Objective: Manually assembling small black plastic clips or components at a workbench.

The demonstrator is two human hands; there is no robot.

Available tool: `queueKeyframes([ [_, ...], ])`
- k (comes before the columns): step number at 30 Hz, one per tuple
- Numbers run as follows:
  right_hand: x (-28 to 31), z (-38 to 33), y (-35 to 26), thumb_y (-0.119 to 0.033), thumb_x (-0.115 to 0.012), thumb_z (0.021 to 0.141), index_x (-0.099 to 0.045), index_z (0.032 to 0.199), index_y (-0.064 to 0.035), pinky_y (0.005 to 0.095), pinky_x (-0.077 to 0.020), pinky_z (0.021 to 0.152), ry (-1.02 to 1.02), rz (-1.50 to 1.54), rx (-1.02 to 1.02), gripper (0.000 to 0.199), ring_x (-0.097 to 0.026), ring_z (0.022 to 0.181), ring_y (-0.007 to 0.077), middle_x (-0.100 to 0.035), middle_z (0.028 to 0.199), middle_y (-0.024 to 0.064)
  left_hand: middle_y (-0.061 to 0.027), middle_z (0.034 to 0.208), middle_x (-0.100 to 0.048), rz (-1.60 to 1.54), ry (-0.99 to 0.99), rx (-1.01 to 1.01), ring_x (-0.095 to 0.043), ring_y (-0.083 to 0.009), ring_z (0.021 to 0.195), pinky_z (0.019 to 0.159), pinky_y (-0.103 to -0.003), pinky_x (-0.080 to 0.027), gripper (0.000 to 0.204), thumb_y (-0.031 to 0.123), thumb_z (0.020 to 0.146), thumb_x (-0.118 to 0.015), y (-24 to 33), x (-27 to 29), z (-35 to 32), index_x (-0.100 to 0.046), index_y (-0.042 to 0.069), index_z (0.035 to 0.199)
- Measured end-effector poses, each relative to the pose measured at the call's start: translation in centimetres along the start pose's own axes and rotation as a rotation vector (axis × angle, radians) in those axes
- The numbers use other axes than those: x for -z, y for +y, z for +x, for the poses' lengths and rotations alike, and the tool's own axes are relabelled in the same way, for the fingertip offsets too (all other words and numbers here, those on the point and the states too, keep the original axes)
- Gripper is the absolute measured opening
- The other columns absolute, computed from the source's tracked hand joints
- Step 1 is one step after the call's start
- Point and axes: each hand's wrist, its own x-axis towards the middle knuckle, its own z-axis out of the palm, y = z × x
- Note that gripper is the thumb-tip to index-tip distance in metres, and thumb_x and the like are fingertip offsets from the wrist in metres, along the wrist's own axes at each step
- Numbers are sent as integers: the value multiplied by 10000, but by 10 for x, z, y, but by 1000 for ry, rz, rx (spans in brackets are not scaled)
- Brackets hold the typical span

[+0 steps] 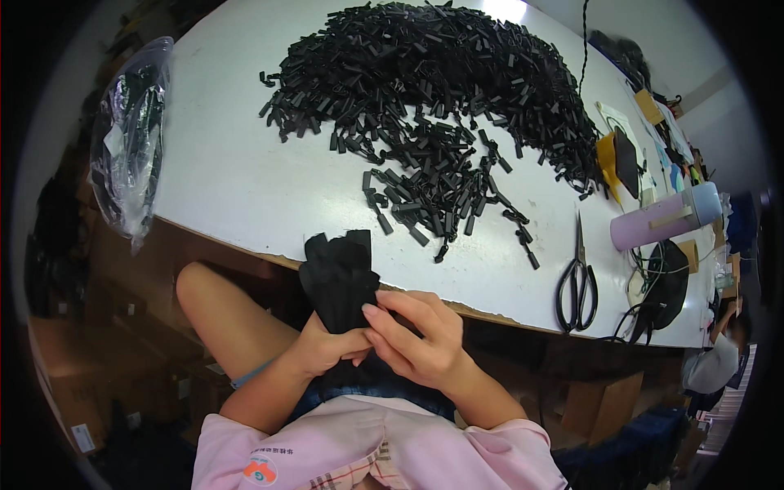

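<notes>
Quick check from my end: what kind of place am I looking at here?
Probably a small garment or accessory workshop: a white worktable heaped with small black parts, black scissors near its edge, and both hands holding a stack of black fabric pieces.

A clear plastic bag (131, 139) stuffed with dark pieces hangs over the table's edge at about nine o'clock. Down at seven o'clock stands a brown cardboard box (69, 392) bearing a small white label (82, 437) on its side.

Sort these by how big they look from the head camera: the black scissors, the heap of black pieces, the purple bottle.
1. heap of black pieces
2. black scissors and purple bottle look alike, so no ranking.
</notes>
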Motion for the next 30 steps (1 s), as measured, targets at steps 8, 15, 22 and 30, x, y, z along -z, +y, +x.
queueKeyframes([
  [8,-4,-14,1,51,-630,598,-567,872,14,249,-423,535,57,110,-117,283,-512,646,184,-537,769,102,-10,560,-445,4,-54,41,-421,-74,427,389,-197,-350,165,29,721,-565,0,0,3,-476,29,859],
  [15,10,-15,-7,40,-559,722,-547,819,57,185,-401,467,43,1079,-981,99,-506,557,94,-556,714,87,-9,758,-482,172,81,-284,-481,-86,665,586,-205,-406,160,52,719,-610,-11,2,1,-476,46,808],
  [22,8,-20,-4,-57,-543,774,-536,785,16,156,-391,479,-96,536,-578,74,-497,534,57,-547,657,31,-5,762,-503,257,136,-240,-473,-82,665,589,-215,-399,161,87,739,-604,-11,-10,-5,-514,44,866],
  [30,13,-23,-4,-50,-521,785,-528,771,21,163,-354,408,-89,1218,-1138,73,-453,463,55,-533,609,49,-39,729,-516,945,-28,-972,-493,-139,600,516,-221,-396,261,6,626,-612,-13,3,4,-586,49,882],
])
